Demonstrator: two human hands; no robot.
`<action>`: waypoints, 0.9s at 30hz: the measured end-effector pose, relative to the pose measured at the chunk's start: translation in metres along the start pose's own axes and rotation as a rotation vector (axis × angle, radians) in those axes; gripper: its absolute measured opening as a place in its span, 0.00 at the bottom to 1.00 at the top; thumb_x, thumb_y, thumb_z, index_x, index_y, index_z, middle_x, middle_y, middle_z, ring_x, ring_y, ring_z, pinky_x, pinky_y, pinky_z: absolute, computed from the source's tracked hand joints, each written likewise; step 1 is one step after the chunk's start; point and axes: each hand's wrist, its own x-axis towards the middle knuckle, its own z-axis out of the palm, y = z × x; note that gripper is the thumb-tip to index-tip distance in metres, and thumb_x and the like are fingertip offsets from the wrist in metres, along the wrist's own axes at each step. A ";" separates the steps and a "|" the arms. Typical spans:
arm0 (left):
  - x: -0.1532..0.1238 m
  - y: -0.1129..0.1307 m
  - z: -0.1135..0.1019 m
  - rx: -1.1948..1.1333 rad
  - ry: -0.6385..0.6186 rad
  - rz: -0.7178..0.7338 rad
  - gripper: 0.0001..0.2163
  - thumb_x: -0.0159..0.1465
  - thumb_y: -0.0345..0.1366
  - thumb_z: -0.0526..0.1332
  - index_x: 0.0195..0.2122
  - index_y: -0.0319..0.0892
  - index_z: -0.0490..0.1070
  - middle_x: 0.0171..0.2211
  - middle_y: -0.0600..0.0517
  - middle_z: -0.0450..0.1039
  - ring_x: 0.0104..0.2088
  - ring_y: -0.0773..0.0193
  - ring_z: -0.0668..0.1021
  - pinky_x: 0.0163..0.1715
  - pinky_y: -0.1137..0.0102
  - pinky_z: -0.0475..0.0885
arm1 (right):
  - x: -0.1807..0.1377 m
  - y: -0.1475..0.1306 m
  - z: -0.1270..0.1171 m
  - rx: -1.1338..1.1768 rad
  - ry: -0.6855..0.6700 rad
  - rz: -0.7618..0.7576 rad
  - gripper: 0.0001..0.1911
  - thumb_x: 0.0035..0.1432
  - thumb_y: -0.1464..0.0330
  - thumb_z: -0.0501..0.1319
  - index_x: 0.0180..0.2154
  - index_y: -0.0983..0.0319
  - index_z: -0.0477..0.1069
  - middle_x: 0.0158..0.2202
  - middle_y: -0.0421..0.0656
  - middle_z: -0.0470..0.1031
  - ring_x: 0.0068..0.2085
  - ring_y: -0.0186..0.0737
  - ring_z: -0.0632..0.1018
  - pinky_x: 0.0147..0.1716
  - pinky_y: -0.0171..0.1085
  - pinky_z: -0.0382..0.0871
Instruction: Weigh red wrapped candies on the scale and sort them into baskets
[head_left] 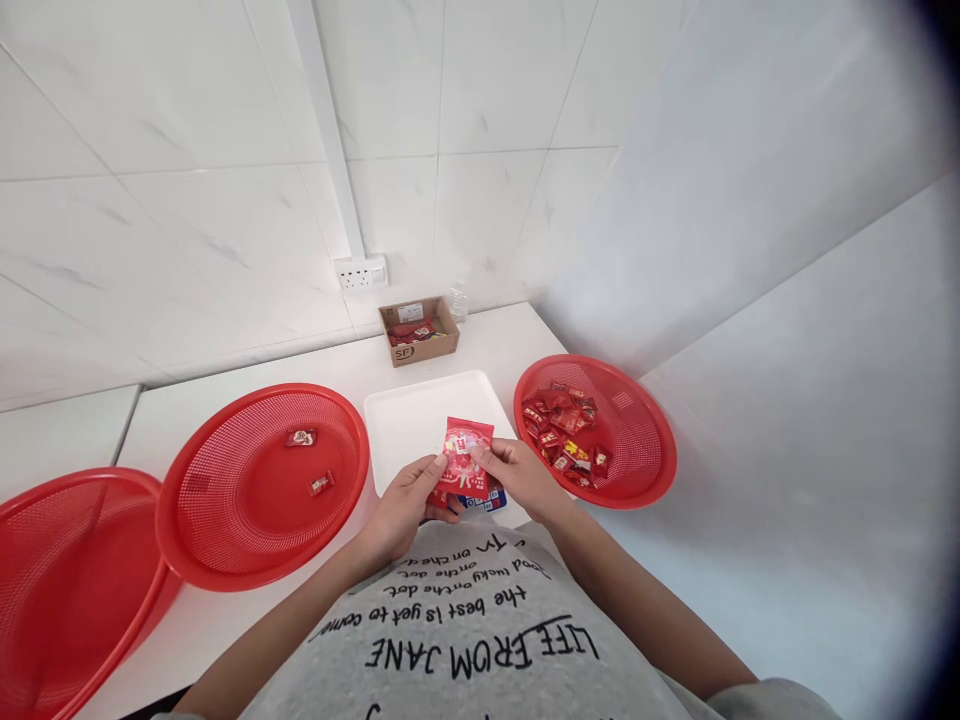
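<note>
Red and glossy, the printed packet (466,468) is above the white tray (401,420), toward its near edge; the left hand (409,500) and the right hand (520,476) pinch its opposite sides. It seems light, soft, slightly slippery, so side edges should hold best.

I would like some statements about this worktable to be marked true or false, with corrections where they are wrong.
1. The left hand and the right hand both hold the red printed packet. True.
2. The rightmost basket shows only two small packets. False: the rightmost red basket shows many; the middle red basket shows two.
3. The white tray lies between those two baskets. True.
4. The cardboard box is closed. False: the cardboard box is open, with red packets visible inside.
5. The wall socket is above the table. True.
</note>
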 end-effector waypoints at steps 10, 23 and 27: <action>0.002 0.000 -0.003 0.015 0.021 0.013 0.18 0.58 0.50 0.57 0.38 0.39 0.70 0.27 0.51 0.74 0.25 0.66 0.75 0.25 0.71 0.71 | 0.001 0.000 0.001 -0.028 -0.001 -0.005 0.25 0.48 0.45 0.56 0.21 0.61 0.64 0.18 0.37 0.64 0.20 0.30 0.62 0.21 0.33 0.56; 0.003 -0.003 -0.005 0.012 0.019 0.015 0.19 0.58 0.51 0.57 0.38 0.39 0.70 0.28 0.51 0.73 0.25 0.67 0.73 0.24 0.72 0.71 | 0.003 0.005 0.002 -0.164 -0.016 0.008 0.24 0.51 0.47 0.55 0.21 0.62 0.63 0.19 0.37 0.63 0.20 0.30 0.62 0.20 0.32 0.54; 0.003 -0.005 -0.006 -0.015 0.024 0.008 0.20 0.58 0.52 0.56 0.40 0.39 0.70 0.26 0.51 0.72 0.26 0.66 0.73 0.24 0.71 0.71 | 0.003 0.005 0.002 -0.191 -0.011 -0.013 0.24 0.52 0.47 0.54 0.21 0.61 0.62 0.18 0.36 0.61 0.20 0.30 0.62 0.19 0.31 0.53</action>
